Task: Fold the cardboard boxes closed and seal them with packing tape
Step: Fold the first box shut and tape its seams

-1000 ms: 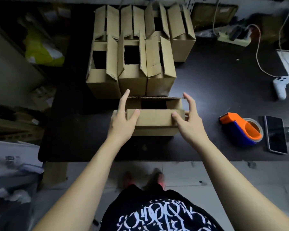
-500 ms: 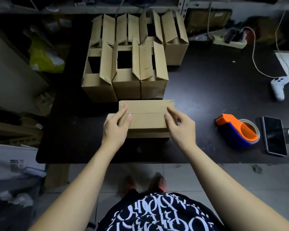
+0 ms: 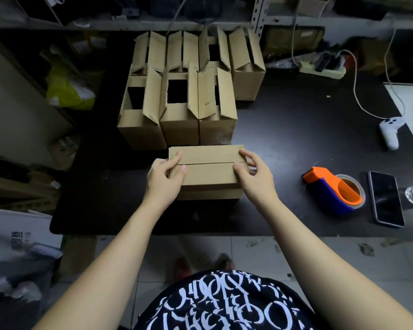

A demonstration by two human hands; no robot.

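The cardboard box [image 3: 206,171] sits on the black table [image 3: 296,139] straight ahead of me, flaps folded shut, its long axis and centre seam running left to right. My left hand [image 3: 163,178] grips its left end and my right hand [image 3: 254,178] its right end, thumbs pressing the flaps flat. The tape dispenser [image 3: 332,190] lies off to the right, nearer my right hand. Open boxes [image 3: 177,110] stand just behind.

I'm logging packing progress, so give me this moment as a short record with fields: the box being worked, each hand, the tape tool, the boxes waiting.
box in work: front box, both top flaps folded flat, no tape visible on the seam
left hand: grips the box's left end, thumb and finger on the flaps
right hand: grips the right end
tape dispenser: lies on the table to the right, untouched
open boxes: two rows behind, flaps up
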